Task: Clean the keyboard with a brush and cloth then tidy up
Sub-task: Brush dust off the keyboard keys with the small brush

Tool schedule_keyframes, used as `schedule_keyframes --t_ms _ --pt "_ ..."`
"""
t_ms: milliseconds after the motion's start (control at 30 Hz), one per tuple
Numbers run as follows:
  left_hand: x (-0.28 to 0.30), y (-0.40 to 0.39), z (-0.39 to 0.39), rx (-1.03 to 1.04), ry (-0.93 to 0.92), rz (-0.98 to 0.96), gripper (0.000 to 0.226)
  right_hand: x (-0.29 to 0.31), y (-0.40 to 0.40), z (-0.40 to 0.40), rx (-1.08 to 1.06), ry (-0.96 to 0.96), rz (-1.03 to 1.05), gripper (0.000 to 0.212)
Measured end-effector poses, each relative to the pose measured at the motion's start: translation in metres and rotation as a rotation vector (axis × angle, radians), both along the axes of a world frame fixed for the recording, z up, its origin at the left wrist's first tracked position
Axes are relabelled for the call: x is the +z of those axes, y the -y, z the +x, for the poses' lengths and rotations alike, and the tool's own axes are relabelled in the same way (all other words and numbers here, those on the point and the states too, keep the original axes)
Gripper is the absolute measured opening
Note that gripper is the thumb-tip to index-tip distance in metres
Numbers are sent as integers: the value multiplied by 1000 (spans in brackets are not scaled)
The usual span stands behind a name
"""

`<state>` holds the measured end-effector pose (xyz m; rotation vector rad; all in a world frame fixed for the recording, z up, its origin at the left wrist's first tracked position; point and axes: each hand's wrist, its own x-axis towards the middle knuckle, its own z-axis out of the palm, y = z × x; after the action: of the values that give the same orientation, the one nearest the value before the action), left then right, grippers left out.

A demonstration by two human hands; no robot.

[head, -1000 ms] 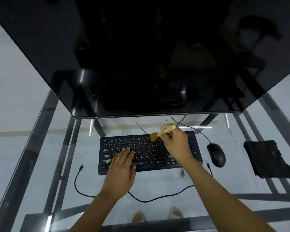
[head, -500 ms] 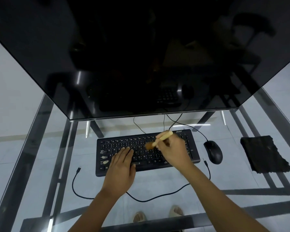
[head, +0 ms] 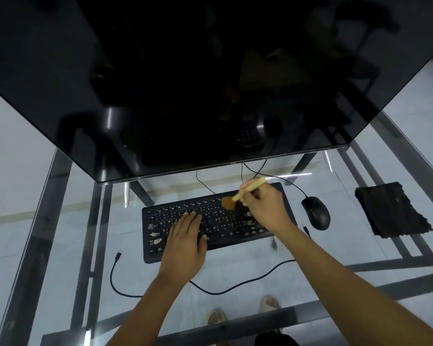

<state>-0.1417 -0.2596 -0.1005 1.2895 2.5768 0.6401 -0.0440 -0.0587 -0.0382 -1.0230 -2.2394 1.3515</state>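
Note:
A black keyboard (head: 160, 221) lies on the glass table below the monitor. Pale bits of debris sit on its left keys. My left hand (head: 185, 242) rests flat on the keyboard's lower middle, fingers together, holding nothing. My right hand (head: 266, 208) grips a small brush (head: 250, 187) with a pale wooden handle. Its brown bristles (head: 228, 203) press on the upper keys right of centre. A dark cloth (head: 390, 209) lies flat at the far right of the table, away from both hands.
A large dark monitor (head: 185, 83) overhangs the back of the table. A black mouse (head: 316, 213) sits between keyboard and cloth. A loose black cable (head: 210, 292) curls on the glass table (head: 48, 233) in front of the keyboard. My feet show through the glass.
The brush bristles moved from the middle keys up and right to the upper rows. My left hand stayed on the keyboard.

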Motion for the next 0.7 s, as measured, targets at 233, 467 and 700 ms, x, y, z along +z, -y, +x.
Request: schedule_keyframes --t_ms 233,467,700 --pt "0 -16 3 -58 13 -42 49 8 -18 -8 -63 26 -61 8" --pt "-2 -23 6 -49 -9 -49 48 8 -8 8 30 30 38 8" --pt "-3 -20 9 2 -18 -43 50 7 4 17 103 107 129 14"
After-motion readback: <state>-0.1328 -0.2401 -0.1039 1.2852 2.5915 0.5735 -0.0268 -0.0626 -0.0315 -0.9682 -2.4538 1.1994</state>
